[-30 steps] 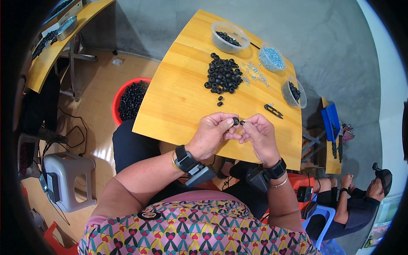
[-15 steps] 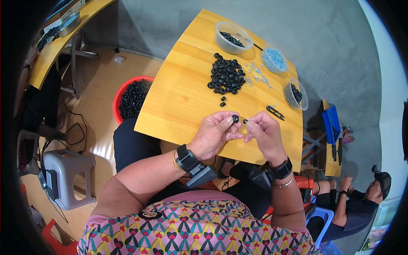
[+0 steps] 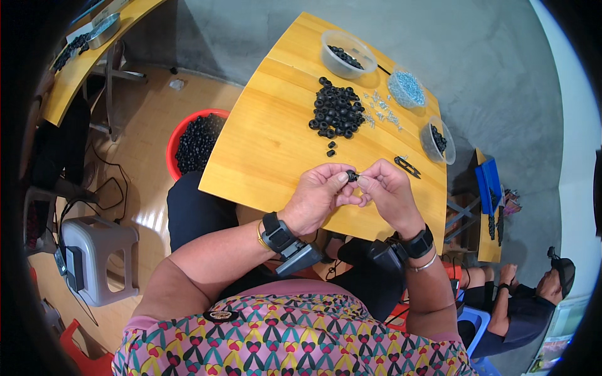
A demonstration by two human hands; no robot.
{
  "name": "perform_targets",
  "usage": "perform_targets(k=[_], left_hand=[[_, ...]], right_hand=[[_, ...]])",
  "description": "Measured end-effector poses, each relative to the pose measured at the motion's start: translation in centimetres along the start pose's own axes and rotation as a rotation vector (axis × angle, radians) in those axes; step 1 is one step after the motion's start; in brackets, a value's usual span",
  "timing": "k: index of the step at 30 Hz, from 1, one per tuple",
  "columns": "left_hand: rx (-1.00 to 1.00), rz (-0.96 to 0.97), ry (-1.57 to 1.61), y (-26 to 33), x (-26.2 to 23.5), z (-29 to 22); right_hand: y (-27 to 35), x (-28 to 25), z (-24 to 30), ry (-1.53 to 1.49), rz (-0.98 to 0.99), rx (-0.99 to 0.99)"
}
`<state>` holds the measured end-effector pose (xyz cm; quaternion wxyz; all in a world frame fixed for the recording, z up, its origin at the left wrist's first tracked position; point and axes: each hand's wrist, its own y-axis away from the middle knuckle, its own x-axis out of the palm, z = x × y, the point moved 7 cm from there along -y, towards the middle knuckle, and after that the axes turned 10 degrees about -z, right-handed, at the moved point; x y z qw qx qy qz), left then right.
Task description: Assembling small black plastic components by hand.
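Observation:
Over the near edge of the yellow table (image 3: 257, 147), my left hand (image 3: 313, 199) is closed, pinching a round black bead-like piece (image 3: 352, 176) between thumb and finger. My right hand (image 3: 395, 199) is closed too, its fingertips against the right side of that piece with a tiny part whose kind I cannot make out. Beyond my hands, two loose black pieces (image 3: 331, 152) sit in front of a pile of similar pieces (image 3: 338, 108). Small silvery parts (image 3: 384, 113) are scattered right of the pile. Black thread snips (image 3: 407, 167) lie right of my hands.
Along the table's far right edge stand a clear bowl (image 3: 330, 61) of black pieces, a tub of bluish-silver parts (image 3: 407, 89) and another bowl (image 3: 429, 150). A red basin (image 3: 172, 147) of black pieces and a grey stool (image 3: 97, 241) are at left. A seated person (image 3: 520, 307) is at right.
My right hand has moved left, closing the gap to the black piece in my left hand. The tiny part in its fingertips now meets that piece.

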<state>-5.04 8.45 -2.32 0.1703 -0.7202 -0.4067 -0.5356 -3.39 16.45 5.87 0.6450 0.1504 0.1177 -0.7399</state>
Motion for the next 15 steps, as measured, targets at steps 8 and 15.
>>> perform_targets(k=[8,15], left_hand=[[0.017,0.004,-0.028,0.08,0.11,-0.12],[0.054,-0.003,-0.070,0.01,-0.29,-0.11]], right_hand=[[-0.20,0.07,-0.49,-0.001,0.015,0.021],[-0.19,-0.11,-1.05,-0.010,0.040,0.073]])
